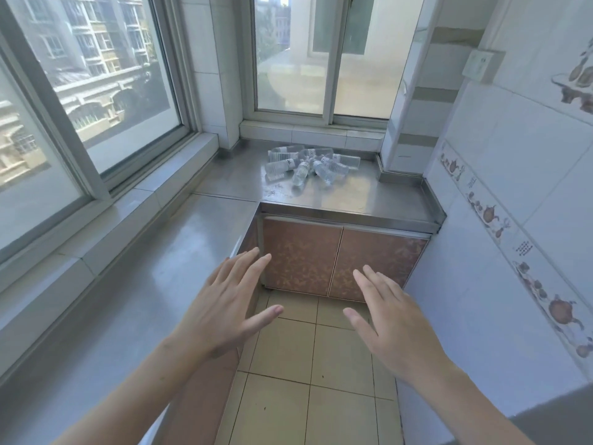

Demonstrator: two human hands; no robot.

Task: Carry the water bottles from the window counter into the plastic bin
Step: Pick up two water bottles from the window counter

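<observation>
Several clear plastic water bottles (308, 166) with white labels lie on their sides in a loose pile on the steel window counter (362, 194), under the far window. My left hand (229, 303) and my right hand (390, 319) are both stretched forward at waist height, palms down, fingers spread, holding nothing. Both hands hang over the floor, well short of the bottles. The plastic bin is not in view.
The steel counter runs in an L along the left window (96, 75) and across the far wall. Brown cabinet doors (337, 261) close off the space below the bottles. A tiled wall (513, 220) bounds the right side. Beige floor tiles (308, 380) form a narrow aisle.
</observation>
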